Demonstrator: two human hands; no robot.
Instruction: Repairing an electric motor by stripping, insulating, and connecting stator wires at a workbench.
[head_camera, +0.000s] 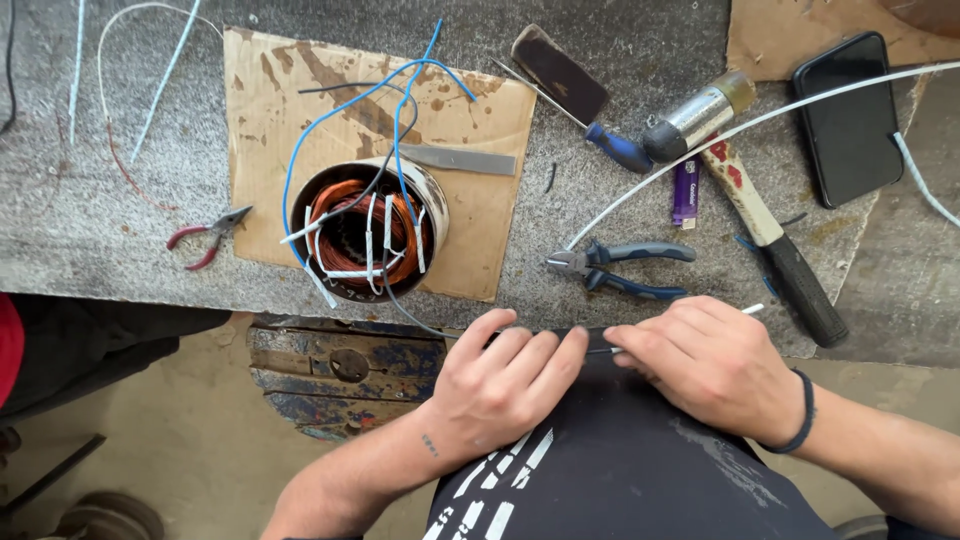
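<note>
Both hands rest close together at the near edge of the grey workbench (120, 230), above my dark shirt. My left hand (505, 385) pinches a thin grey wire (600, 349) between its fingers. My right hand (715, 365) grips the same wire and a white sleeve tube (752, 309) whose end sticks out past its knuckles. A motor stator (365, 230) with copper windings, white sleeves and blue and black leads stands on a stained cardboard sheet (480, 215) to the left of the hands.
Blue-handled pliers (625, 268) lie just beyond my hands. A hammer (755, 205), a blue screwdriver (610, 145), a purple lighter (686, 190), a black phone (852, 115), a metal strip (460, 158) and small red pliers (208, 238) lie on the bench. A long white tube (760, 122) crosses it.
</note>
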